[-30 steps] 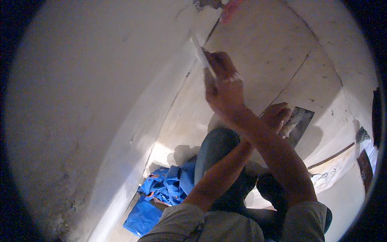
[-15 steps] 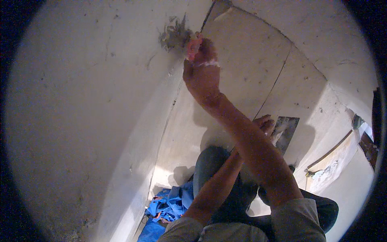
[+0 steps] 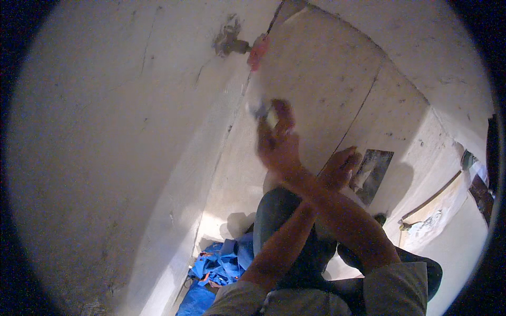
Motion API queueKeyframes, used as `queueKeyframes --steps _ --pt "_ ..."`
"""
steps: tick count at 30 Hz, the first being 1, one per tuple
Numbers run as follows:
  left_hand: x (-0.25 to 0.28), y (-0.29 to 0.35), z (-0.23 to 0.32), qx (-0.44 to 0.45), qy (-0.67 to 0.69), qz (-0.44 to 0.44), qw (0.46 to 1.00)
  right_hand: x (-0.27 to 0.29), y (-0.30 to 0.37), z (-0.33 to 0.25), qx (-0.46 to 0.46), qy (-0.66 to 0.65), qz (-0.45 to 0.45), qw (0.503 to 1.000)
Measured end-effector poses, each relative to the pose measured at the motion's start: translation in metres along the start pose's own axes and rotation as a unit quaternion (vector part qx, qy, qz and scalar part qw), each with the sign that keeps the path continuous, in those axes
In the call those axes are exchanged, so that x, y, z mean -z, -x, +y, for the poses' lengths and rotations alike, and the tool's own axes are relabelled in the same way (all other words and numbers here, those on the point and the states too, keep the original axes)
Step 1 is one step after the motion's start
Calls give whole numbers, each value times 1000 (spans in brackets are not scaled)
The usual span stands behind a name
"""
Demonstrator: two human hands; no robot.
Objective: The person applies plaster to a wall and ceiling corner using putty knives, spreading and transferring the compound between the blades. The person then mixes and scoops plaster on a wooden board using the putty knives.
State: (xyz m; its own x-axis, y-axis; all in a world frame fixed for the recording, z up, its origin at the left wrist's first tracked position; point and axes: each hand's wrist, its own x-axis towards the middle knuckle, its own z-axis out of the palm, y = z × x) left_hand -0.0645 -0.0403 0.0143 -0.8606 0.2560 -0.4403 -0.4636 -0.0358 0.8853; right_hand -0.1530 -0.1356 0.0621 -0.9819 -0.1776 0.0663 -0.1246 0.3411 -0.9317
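"Right hand has moved down from beside the red handle. State the surroundings, largest first."

"Wall at left; floor meets it along a seam. Forearms cross. Dark plate is just right of the left hand, whose fingers are partly curled; whether they grip it cannot be told."

"Purpose of the crossing?"

"Probably to keep the plate within reach while working leftward."

"Tool position?"

"Right hand is closed around a pale tool. It projects from the fingertips toward the seam; blur hides its exact shape."
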Motion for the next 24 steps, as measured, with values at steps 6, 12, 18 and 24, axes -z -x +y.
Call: queueKeyframes --steps 6,12,18,24 --pt "-11 -1 -33 84 227 -15 970 4 -106 37 -212 -5 102 972" --pt "-19 -2 -4 25 223 5 974 -3 -93 38 -121 4 109 987" --pt "-7 -17 9 -27 56 -10 998 -51 -14 -9 17 37 77 996" --pt "0 -12 -1 -11 -38 -11 999 -18 26 -20 -134 -102 -22 985"
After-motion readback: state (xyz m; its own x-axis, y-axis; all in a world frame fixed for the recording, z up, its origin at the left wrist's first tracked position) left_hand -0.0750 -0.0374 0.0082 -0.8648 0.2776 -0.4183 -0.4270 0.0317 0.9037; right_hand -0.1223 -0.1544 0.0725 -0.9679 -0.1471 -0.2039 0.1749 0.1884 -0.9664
